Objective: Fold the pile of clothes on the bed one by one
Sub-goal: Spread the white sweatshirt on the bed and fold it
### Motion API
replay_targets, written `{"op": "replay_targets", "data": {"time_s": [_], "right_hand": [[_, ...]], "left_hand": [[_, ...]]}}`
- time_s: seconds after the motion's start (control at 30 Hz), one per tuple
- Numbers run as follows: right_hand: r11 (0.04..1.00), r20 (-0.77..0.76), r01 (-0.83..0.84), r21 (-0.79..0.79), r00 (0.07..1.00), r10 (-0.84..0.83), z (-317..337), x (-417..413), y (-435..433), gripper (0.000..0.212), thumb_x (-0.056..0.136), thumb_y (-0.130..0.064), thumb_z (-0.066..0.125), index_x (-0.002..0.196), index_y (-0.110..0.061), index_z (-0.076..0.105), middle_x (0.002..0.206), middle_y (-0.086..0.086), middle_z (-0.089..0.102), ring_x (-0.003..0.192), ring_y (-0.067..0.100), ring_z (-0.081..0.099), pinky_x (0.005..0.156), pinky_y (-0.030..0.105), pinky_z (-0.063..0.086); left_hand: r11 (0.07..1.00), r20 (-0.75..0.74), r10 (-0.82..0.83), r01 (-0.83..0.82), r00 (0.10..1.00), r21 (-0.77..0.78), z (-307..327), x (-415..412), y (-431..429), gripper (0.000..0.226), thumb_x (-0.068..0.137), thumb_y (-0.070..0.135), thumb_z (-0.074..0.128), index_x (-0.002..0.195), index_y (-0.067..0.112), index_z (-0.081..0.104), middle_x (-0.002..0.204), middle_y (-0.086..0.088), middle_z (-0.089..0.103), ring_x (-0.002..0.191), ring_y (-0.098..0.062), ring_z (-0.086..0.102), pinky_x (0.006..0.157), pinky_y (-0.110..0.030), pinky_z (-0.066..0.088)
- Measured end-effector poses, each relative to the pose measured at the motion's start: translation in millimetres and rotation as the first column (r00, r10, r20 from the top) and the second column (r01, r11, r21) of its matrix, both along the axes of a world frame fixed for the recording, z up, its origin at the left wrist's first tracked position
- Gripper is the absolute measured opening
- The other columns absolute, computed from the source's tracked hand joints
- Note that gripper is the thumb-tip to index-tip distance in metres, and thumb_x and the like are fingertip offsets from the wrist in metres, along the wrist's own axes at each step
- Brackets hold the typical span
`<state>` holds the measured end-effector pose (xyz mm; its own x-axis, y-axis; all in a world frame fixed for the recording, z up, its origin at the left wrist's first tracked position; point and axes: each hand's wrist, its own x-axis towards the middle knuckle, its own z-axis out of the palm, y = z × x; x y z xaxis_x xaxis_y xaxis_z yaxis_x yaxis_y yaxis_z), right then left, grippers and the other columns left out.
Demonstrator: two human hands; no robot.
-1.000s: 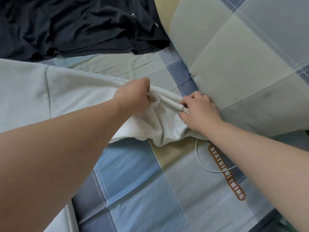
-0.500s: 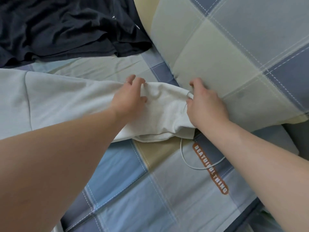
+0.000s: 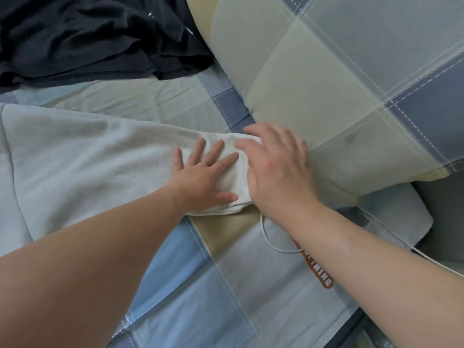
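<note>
Both spread flat, left hand point(image 3: 206, 178) and right hand point(image 3: 277, 169) press pale garment point(image 3: 88, 156) lying left-to-right.

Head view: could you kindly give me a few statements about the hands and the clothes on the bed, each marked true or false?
1. Both the left hand and the right hand lie flat on the end of the pale grey garment. True.
2. The left hand pinches a bunch of the cloth. False: its fingers are straight and spread on it.
3. The dark garment lies neatly folded. False: it is crumpled, beyond the pale one.
4. A white cord lies on the checked sheet near the right wrist. True.
</note>
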<state>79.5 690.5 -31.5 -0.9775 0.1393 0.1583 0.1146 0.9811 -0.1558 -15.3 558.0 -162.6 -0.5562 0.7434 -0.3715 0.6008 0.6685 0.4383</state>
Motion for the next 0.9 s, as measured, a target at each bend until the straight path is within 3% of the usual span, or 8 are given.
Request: {"op": "replay_targets", "data": {"time_s": [0.1, 0.17, 0.23, 0.3, 0.43, 0.57, 0.67, 0.9], "right_hand": [[0.998, 0.241, -0.046, -0.047, 0.969, 0.056, -38.5, -12.4, -5.8, 0.048, 0.088, -0.007, 0.051, 0.135, -0.014, 0.059, 0.149, 0.007, 0.049, 0.146, 0.029, 0.034, 0.121, 0.045, 0.017], [1.000, 0.440, 0.028, 0.010, 0.898, -0.030, -66.7, -15.0, 4.0, 0.054, 0.103, -0.026, 0.041, 0.156, -0.024, 0.031, 0.167, 0.001, 0.020, 0.155, 0.022, 0.007, 0.124, 0.040, -0.002], [0.993, 0.542, 0.103, 0.051, 0.833, -0.114, -90.2, -1.7, 23.7, 0.060, 0.106, -0.044, 0.030, 0.161, -0.034, 0.007, 0.170, -0.004, -0.003, 0.155, 0.018, -0.006, 0.124, 0.037, -0.003], [0.979, 0.549, 0.195, 0.063, 0.812, -0.197, -102.0, 13.3, 40.3, 0.068, 0.104, -0.054, 0.028, 0.161, -0.034, -0.003, 0.169, -0.003, -0.010, 0.155, 0.016, -0.005, 0.123, 0.035, 0.004], [0.969, 0.451, 0.243, 0.043, 0.861, -0.236, -105.3, 15.5, 28.9, 0.075, 0.100, -0.053, 0.034, 0.162, -0.024, 0.003, 0.170, 0.005, -0.003, 0.155, 0.024, 0.003, 0.123, 0.039, 0.005], [0.996, 0.500, 0.035, 0.077, 0.863, -0.069, -108.5, 39.0, 27.0, 0.065, 0.100, -0.052, 0.015, 0.159, -0.037, -0.009, 0.168, -0.003, -0.017, 0.155, 0.024, -0.013, 0.123, 0.044, -0.011], [0.990, 0.580, 0.127, 0.068, 0.802, -0.143, -110.9, 40.8, 32.4, 0.063, 0.104, -0.054, 0.015, 0.155, -0.041, -0.021, 0.164, -0.007, -0.028, 0.154, 0.019, -0.019, 0.121, 0.043, -0.014], [0.974, 0.592, 0.223, -0.041, 0.791, -0.156, -91.4, 61.4, 7.8, 0.065, 0.105, -0.050, 0.024, 0.160, -0.035, -0.007, 0.166, -0.003, -0.025, 0.154, 0.021, -0.017, 0.124, 0.047, -0.009]], "left_hand": [[0.996, -0.005, 0.034, -0.034, 0.999, 0.081, -7.1, -1.5, -4.7, 0.113, 0.073, 0.084, 0.054, 0.156, 0.044, -0.011, 0.165, 0.022, -0.017, 0.152, -0.015, -0.023, 0.119, -0.059, -0.015], [0.993, -0.032, 0.056, -0.053, 0.998, 0.106, -11.3, -1.5, -7.4, 0.122, 0.068, 0.087, 0.053, 0.159, 0.036, -0.008, 0.166, 0.019, -0.017, 0.153, -0.012, -0.021, 0.120, -0.056, -0.015], [0.994, -0.045, 0.046, -0.041, 0.998, 0.103, -13.1, -1.3, -9.2, 0.127, 0.063, 0.092, 0.049, 0.160, 0.033, -0.008, 0.165, 0.017, -0.019, 0.152, -0.010, -0.023, 0.119, -0.053, -0.017], [0.994, -0.041, 0.030, -0.025, 0.999, 0.110, -15.3, -0.9, -8.5, 0.128, 0.061, 0.096, 0.044, 0.159, 0.034, -0.009, 0.164, 0.018, -0.021, 0.151, -0.009, -0.025, 0.118, -0.051, -0.020], [0.994, -0.037, 0.036, -0.032, 0.999, 0.100, -14.8, -2.2, -8.0, 0.127, 0.061, 0.094, 0.048, 0.159, 0.036, -0.010, 0.165, 0.018, -0.021, 0.149, -0.007, -0.029, 0.116, -0.050, -0.023], [0.996, -0.035, 0.035, -0.032, 0.999, 0.085, -15.0, -2.1, -7.4, 0.129, 0.058, 0.097, 0.045, 0.158, 0.038, -0.011, 0.163, 0.020, -0.023, 0.147, -0.006, -0.031, 0.115, -0.049, -0.023], [0.998, -0.027, 0.043, -0.041, 0.999, 0.054, -8.5, -1.6, -4.2, 0.126, 0.063, 0.092, 0.051, 0.158, 0.038, -0.010, 0.165, 0.018, -0.021, 0.150, -0.009, -0.027, 0.117, -0.051, -0.021], [0.995, -0.088, -0.095, 0.092, 0.992, -0.040, 9.1, 41.0, -30.3, 0.112, 0.072, 0.086, 0.054, 0.156, 0.046, -0.008, 0.166, 0.013, -0.019, 0.154, -0.020, -0.019, 0.122, -0.054, -0.009]]}}
